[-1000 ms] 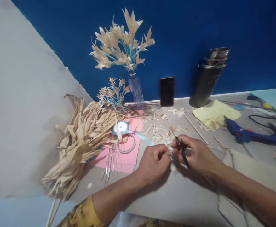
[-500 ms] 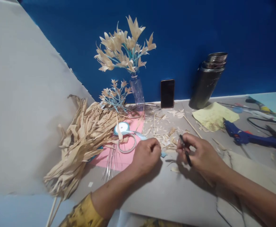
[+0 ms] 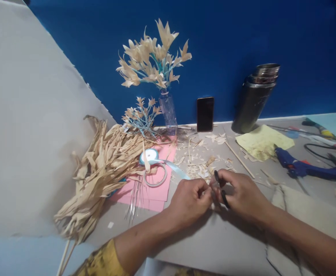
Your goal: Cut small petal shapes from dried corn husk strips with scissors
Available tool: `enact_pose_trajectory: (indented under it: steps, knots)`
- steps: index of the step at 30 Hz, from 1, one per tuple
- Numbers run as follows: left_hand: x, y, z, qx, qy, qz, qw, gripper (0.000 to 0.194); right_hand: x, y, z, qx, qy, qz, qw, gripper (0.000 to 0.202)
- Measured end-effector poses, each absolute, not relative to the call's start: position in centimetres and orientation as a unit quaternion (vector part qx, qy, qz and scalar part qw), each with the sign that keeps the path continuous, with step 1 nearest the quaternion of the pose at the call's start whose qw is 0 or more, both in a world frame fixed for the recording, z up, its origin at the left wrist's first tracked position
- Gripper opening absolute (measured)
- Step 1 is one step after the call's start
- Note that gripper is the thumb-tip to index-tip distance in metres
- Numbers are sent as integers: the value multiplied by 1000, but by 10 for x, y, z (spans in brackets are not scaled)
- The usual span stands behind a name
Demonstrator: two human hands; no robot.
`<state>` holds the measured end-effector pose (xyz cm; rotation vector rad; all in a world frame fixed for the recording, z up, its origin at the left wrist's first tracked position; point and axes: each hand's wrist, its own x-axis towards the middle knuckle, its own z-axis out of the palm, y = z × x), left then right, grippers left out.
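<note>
Blue wall (image 3: 228, 42) across the top of the frame, grey counter (image 3: 191, 237) below it, and here are the two hands meeting just right of centre. The right hand (image 3: 244, 191) has the black-handled scissors (image 3: 224, 199), finger loops spread one above the other on its left side, the working end seeming to aim left at the other hand; the blades blur, so their exact line is hard to call. In comes the left hand (image 3: 189, 197), fingers closed in a pinch, nearly touching the right fingertips. Is something in that pinch? Cannot tell; the fingers cover it. So the scissors sit right at the gap between the hands, nearer the right.

Just beyond the left knuckles, light-blue ribbon (image 3: 176, 168) slants up and left to its spool (image 3: 149, 155), beside a pale ring (image 3: 155, 185) on pink paper (image 3: 159, 195). Above the fingertips, husk scraps (image 3: 196, 168) litter the counter. Further out, left of centre, a bundle of dried husks (image 3: 99, 180), and at upper centre husk flowers (image 3: 153, 57) rising from a clear bottle (image 3: 168, 111). Over at the right edge, the blue glue gun (image 3: 308, 168) lies beyond the right hand, nozzle pointing up and left towards yellow paper (image 3: 267, 138).
</note>
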<state>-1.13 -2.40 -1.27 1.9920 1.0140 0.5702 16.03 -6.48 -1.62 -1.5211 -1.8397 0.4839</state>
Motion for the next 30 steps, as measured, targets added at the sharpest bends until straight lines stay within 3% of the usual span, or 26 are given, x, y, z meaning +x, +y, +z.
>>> enact_pose_trajectory:
  steps: [3,6,9,12,14,19,24,26,30]
  knots:
    - [-12,-25,-12,770,385,235,452,27,161,-63,-15,-589,-748,92,292,12]
    - [-12,-24,-10,722,436,246,477,25,175,-55,-10,-652,-691,73,303,9]
    - [-12,-22,-7,671,488,230,509,21,190,-47,-4,-681,-584,213,387,5]
    - [-11,-21,-6,665,478,234,523,23,186,-47,-2,-614,-561,384,401,20]
    - [-10,-22,-7,682,469,242,506,25,175,-51,-5,-583,-582,405,397,20]
    - [-7,-26,-12,738,452,237,441,28,153,-60,-14,-624,-662,256,327,4]
    - [-9,-25,-12,721,462,262,445,26,176,-50,-12,-685,-657,118,291,7]
    - [-11,-24,-11,692,476,281,464,24,188,-46,-8,-701,-604,160,344,3]
    - [-11,-24,-11,684,477,286,472,25,184,-49,-3,-609,-581,347,414,18]
